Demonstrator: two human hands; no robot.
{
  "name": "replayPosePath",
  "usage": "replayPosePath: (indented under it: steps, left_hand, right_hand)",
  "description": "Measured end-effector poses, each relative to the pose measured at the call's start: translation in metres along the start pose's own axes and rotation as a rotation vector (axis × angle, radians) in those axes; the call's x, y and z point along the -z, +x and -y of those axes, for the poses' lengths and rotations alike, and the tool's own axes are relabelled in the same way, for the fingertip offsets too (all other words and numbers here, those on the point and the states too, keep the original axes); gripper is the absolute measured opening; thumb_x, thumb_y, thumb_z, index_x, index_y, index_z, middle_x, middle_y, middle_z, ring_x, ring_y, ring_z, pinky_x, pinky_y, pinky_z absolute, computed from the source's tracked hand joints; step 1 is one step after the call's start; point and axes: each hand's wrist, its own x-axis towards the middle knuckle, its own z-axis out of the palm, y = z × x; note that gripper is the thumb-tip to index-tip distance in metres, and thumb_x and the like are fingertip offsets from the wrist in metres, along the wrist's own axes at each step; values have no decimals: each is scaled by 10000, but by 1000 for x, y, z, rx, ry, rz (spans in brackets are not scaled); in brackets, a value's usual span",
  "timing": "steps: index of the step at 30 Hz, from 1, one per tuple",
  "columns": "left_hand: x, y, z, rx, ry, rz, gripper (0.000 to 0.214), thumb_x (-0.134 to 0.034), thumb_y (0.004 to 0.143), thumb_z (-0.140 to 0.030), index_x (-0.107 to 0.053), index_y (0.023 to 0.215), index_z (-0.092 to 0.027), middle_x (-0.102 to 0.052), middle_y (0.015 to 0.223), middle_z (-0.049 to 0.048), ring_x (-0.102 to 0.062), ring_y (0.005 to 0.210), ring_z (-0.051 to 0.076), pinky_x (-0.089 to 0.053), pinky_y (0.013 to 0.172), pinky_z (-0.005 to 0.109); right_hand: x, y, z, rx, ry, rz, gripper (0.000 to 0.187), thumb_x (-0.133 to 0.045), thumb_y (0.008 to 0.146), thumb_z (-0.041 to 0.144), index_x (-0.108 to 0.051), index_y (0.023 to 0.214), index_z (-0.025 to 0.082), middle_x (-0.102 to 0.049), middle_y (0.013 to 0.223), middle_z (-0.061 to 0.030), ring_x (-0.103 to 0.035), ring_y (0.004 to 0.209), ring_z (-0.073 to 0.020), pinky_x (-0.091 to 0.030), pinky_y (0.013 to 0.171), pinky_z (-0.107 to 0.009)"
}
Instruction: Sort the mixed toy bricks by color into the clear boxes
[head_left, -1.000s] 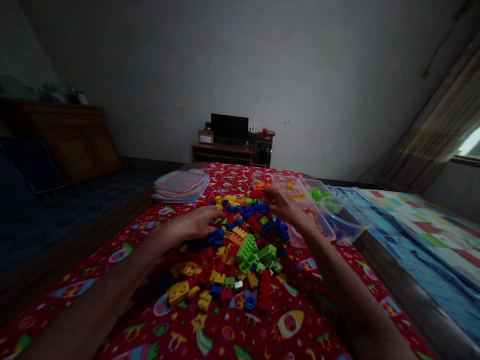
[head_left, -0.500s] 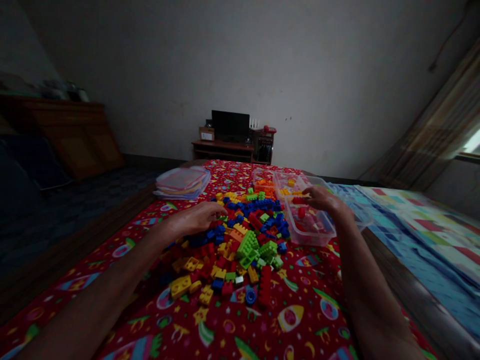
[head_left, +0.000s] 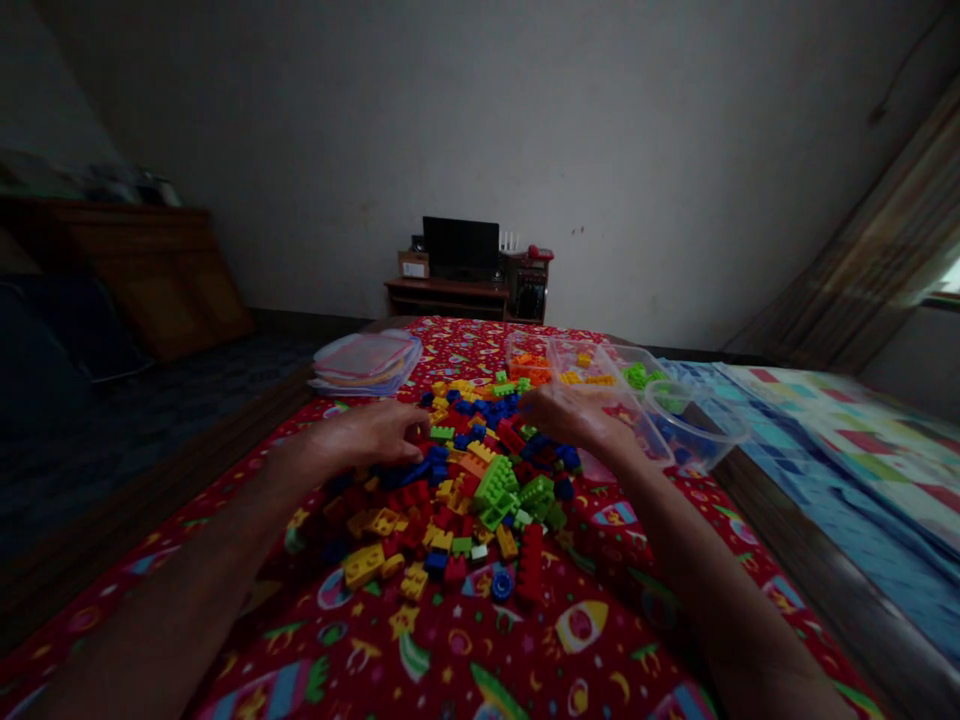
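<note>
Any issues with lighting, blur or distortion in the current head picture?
Head view: dim overall, with a bright patch of window at the right edge; head view: the bricks look fairly sharp mid-frame, while the small items on the cabinet look smeared; head view: the cabinet and curtain appear stretched and slanted, probably wide-angle distortion.

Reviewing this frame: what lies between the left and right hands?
In the head view, bricks lie between the left hand and the right hand, blue, red and green ones among them.
</note>
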Motion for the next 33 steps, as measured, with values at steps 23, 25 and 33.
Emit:
replayPosePath:
  steps: [23,25,33]
  left_hand:
    - [-2,10,-6,-3,-1062,-317,543,-664,710,-377,-536,1213,-218,-613,945,23,-609,846,140,-514,743,255]
    - [-7,12,-8,7,-1139,-299,557,-675,709,-362,-526,1228,-224,-612,962,28,-614,862,143,-521,764,264]
    - [-24,23,-30,-86,-1140,-308,598,-676,710,-396,-508,1247,-195,-648,998,56,-643,893,198,-524,778,323]
  right_hand:
    - [-12,1,18,88,84,-30,215,-503,881,250,-678,809,148,-611,693,-42,-429,555,-89,-221,527,-250]
    - [-13,2,17,99,130,-123,245,-491,904,290,-685,881,143,-608,675,-38,-441,558,-93,-231,534,-246]
    - [-14,6,37,220,572,-168,399,-549,878,400,-614,1151,117,-639,726,-17,-503,597,-106,-322,566,-217]
